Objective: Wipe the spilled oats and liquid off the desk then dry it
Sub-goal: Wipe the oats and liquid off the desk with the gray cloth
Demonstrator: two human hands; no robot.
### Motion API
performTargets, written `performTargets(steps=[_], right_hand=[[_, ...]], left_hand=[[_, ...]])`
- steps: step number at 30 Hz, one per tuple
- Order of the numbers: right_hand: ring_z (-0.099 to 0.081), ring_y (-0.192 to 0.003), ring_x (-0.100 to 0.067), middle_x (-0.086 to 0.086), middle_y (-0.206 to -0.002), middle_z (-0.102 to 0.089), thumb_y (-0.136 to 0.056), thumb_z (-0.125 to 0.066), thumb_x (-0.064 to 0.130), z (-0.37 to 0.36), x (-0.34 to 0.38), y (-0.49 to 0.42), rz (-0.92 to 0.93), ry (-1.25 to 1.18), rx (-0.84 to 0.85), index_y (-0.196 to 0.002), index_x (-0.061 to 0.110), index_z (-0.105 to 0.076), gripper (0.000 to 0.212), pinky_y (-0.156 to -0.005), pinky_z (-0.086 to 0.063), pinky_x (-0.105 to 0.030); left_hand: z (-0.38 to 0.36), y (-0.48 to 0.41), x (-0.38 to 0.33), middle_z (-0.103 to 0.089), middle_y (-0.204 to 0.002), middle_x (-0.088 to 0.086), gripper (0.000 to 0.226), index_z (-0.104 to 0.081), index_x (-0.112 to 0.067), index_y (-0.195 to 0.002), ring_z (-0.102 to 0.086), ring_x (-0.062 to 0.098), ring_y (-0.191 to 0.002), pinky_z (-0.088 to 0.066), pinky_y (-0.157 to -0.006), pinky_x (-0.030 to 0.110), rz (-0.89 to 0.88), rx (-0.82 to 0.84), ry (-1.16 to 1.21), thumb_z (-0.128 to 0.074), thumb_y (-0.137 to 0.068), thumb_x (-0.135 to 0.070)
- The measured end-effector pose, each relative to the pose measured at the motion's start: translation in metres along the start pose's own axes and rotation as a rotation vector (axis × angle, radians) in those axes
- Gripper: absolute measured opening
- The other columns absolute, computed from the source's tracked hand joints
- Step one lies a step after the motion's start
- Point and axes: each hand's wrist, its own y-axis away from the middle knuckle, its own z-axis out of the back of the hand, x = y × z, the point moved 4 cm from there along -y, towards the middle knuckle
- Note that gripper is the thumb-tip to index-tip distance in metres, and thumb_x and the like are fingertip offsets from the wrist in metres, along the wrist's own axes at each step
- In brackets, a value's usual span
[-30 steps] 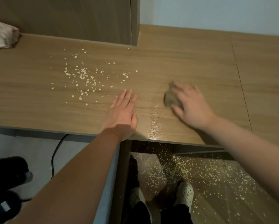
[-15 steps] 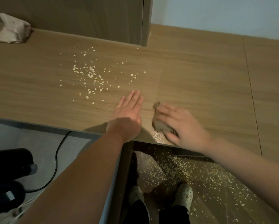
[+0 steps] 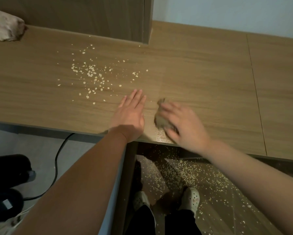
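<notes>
Pale oat flakes (image 3: 91,75) lie scattered over the left-middle of the wooden desk (image 3: 201,78). My left hand (image 3: 130,114) rests flat on the desk near its front edge, fingers straight, just right of the flakes. My right hand (image 3: 184,126), blurred by motion, grips a bunched brown cloth (image 3: 160,120) against the desk beside the left hand. A wet sheen (image 3: 159,135) shows on the wood at the front edge below the cloth.
A second, pale crumpled cloth (image 3: 5,29) lies at the desk's far left back. A wooden upright panel (image 3: 147,21) stands behind the oats. Many oats (image 3: 193,173) cover the floor under the desk around my feet. A black cable (image 3: 57,160) and dark objects sit at lower left.
My right hand slid the brown cloth left and toward the front edge, ending beside my left hand. The left hand stayed flat in place.
</notes>
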Motion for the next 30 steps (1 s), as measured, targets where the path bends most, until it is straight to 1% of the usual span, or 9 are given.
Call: performTargets(steps=[4, 9, 12, 16, 19, 21, 26, 28, 30], right_hand=[[-0.037, -0.139, -0.026, -0.002, -0.152, -0.035, -0.096, -0.045, 0.04, 0.007, -0.018, 0.039, 0.251, 0.055, 0.168, -0.14, 0.024, -0.042, 0.047, -0.114, -0.027, -0.053], [-0.037, -0.139, -0.031, -0.011, -0.152, -0.04, -0.093, -0.055, 0.025, 0.031, -0.094, -0.009, -0.496, 0.023, -0.112, -0.14, 0.012, -0.048, 0.05, -0.115, -0.028, -0.052], [-0.027, -0.145, -0.029, -0.01, -0.156, -0.034, -0.094, -0.05, 0.027, 0.016, -0.068, -0.027, -0.877, 0.106, -0.208, -0.142, 0.011, -0.045, 0.05, -0.119, -0.02, -0.049], [-0.032, -0.143, -0.029, -0.01, -0.154, -0.038, -0.094, -0.049, 0.03, -0.004, -0.011, -0.013, -0.367, 0.083, -0.085, -0.14, 0.013, -0.049, 0.048, -0.118, -0.023, -0.05], [-0.035, -0.141, -0.025, -0.007, -0.152, -0.04, -0.096, -0.046, 0.036, 0.009, -0.034, -0.002, 0.034, 0.031, 0.081, -0.139, 0.018, -0.049, 0.047, -0.117, -0.021, -0.05], [-0.037, -0.14, -0.029, -0.01, -0.152, -0.04, -0.095, -0.052, 0.03, 0.015, -0.068, -0.015, -0.056, 0.057, 0.065, -0.138, 0.017, -0.051, 0.046, -0.116, -0.022, -0.053], [-0.039, -0.135, -0.035, -0.015, -0.15, -0.041, -0.09, -0.056, 0.022, 0.019, -0.085, -0.063, -0.791, 0.019, -0.229, -0.133, 0.01, -0.056, 0.045, -0.108, -0.03, -0.048], [-0.038, -0.136, -0.035, -0.016, -0.151, -0.041, -0.09, -0.057, 0.021, 0.012, -0.059, -0.07, -0.697, 0.019, -0.209, -0.135, 0.009, -0.054, 0.047, -0.108, -0.03, -0.047], [-0.04, -0.136, -0.037, -0.017, -0.15, -0.042, -0.09, -0.061, 0.02, 0.005, -0.044, -0.064, -0.392, 0.037, -0.111, -0.137, 0.008, -0.053, 0.049, -0.109, -0.032, -0.048]], left_hand=[[0.0, 0.0, 0.0, 0.006, -0.163, 0.002, 0.061, -0.003, -0.016, -0.155, 0.01, 0.016, -0.15, 0.004, -0.123, 0.036, -0.007, -0.011, 0.028, -0.03, -0.101, -0.024], [0.001, 0.001, -0.001, 0.005, -0.164, 0.001, 0.061, -0.004, -0.017, -0.155, 0.01, 0.015, -0.15, 0.004, -0.123, 0.036, 0.004, -0.006, 0.031, -0.028, -0.101, -0.031], [0.001, 0.001, -0.001, 0.006, -0.164, 0.001, 0.061, -0.004, -0.018, -0.155, 0.011, 0.014, -0.149, 0.007, -0.122, 0.034, 0.017, 0.008, 0.021, -0.027, -0.1, -0.031], [0.001, -0.001, -0.001, 0.006, -0.164, 0.0, 0.062, -0.004, -0.018, -0.156, 0.011, 0.013, -0.149, 0.01, -0.12, 0.032, 0.024, 0.018, 0.024, -0.029, -0.1, -0.029], [0.001, 0.002, 0.0, 0.002, -0.164, 0.001, 0.06, -0.008, -0.016, -0.155, 0.008, 0.014, -0.15, 0.006, -0.122, 0.034, 0.008, -0.018, 0.047, -0.025, -0.099, -0.028], [0.001, 0.004, -0.001, -0.004, -0.163, 0.004, 0.06, -0.013, -0.014, -0.155, 0.003, 0.015, -0.15, 0.004, -0.122, 0.035, -0.015, -0.044, 0.043, -0.022, -0.098, -0.028], [0.0, 0.001, 0.002, 0.005, -0.163, -0.001, 0.059, -0.005, -0.016, -0.155, 0.011, 0.012, -0.149, 0.011, -0.119, 0.033, 0.002, 0.02, 0.053, -0.027, -0.102, -0.026], [0.0, 0.0, 0.002, 0.003, -0.163, 0.0, 0.058, -0.006, -0.016, -0.155, 0.011, 0.012, -0.149, 0.012, -0.119, 0.032, -0.006, 0.011, 0.059, -0.026, -0.102, -0.027], [-0.001, 0.0, 0.003, 0.002, -0.164, 0.001, 0.058, -0.007, -0.015, -0.155, 0.01, 0.013, -0.149, 0.012, -0.118, 0.032, -0.011, 0.009, 0.041, -0.025, -0.102, -0.029]])
